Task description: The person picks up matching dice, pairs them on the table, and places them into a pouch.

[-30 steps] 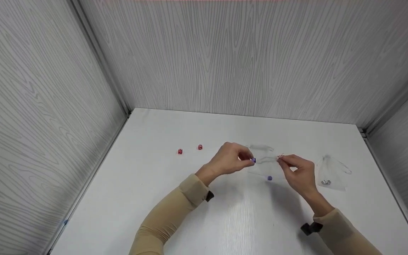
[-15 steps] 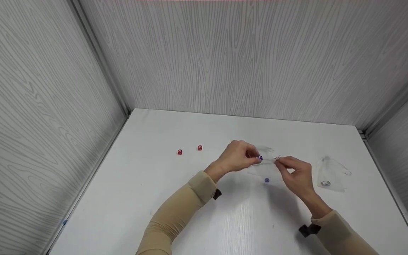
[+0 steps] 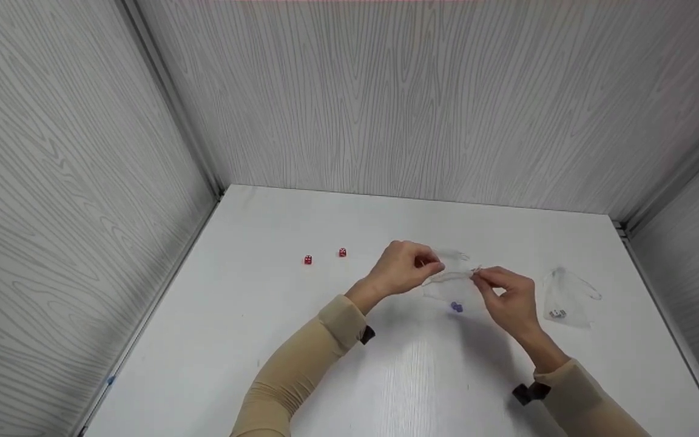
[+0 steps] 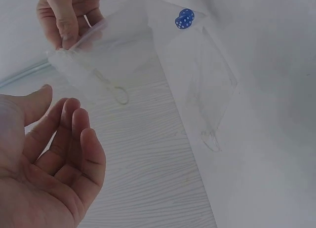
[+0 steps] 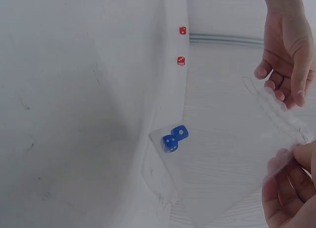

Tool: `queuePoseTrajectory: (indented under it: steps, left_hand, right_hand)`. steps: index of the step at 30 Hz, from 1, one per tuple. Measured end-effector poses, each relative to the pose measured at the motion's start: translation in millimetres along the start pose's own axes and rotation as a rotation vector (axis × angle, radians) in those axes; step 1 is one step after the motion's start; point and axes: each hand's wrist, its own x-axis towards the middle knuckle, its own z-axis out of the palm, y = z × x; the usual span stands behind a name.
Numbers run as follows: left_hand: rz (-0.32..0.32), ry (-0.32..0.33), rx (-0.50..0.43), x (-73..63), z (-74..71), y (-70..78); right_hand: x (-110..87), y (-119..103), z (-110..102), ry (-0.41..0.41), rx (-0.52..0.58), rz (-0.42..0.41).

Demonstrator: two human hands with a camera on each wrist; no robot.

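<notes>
My right hand [image 3: 510, 294] pinches the top edge of a sheer drawstring bag [image 3: 440, 291] and holds it up. Two blue dice [image 5: 170, 141] lie together in the bag's lower corner, visible through the mesh. My left hand [image 3: 401, 267] is beside the bag's mouth, to its left. In the left wrist view this left hand [image 4: 59, 164] holds nothing, its fingers loosely bent and apart from the thumb. A thin cord loop [image 4: 120, 95] dangles from the bag's gathered mouth.
Two red dice [image 3: 308, 260] lie on the white table [image 3: 264, 224], left of the hands. Another sheer bag [image 3: 449, 254] lies behind the held one. At the right, a sheer bag [image 3: 568, 288] contains white dice [image 3: 558, 314]. Wood-grain panels [image 3: 386, 109] enclose the table.
My left hand moved right to the bag's mouth with a blue die and let it go. The die now rests beside the other blue one in the bag. The right hand barely moved.
</notes>
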Motion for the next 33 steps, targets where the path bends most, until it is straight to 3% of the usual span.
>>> queuePoseTrajectory:
  steps: [4, 12, 15, 26, 33]
  left_hand:
    - [-0.010, 0.003, -0.002, -5.3, -1.5, -7.4]
    - [-0.137, -0.120, 0.053, -13.9, 0.8, -16.7]
    - [-0.149, -0.132, 0.039, -15.9, 4.1, -19.2]
    - [-0.006, -0.018, -0.061, -15.6, 8.8, -15.8]
    - [0.039, 0.007, -0.021, -14.3, 4.0, -8.5]
  right_hand:
    - [0.5, 0.0, -1.5, -0.006, 0.003, 0.028]
    - [3.1, -2.2, 0.9, 0.019, 0.026, 0.001]
    - [3.4, -3.8, 2.2, 0.035, 0.047, 0.007]
    - [3.6, -7.5, 2.8, 0.076, 0.076, -0.005]
    - [-2.1, -7.9, -8.9, -0.018, 0.016, 0.196]
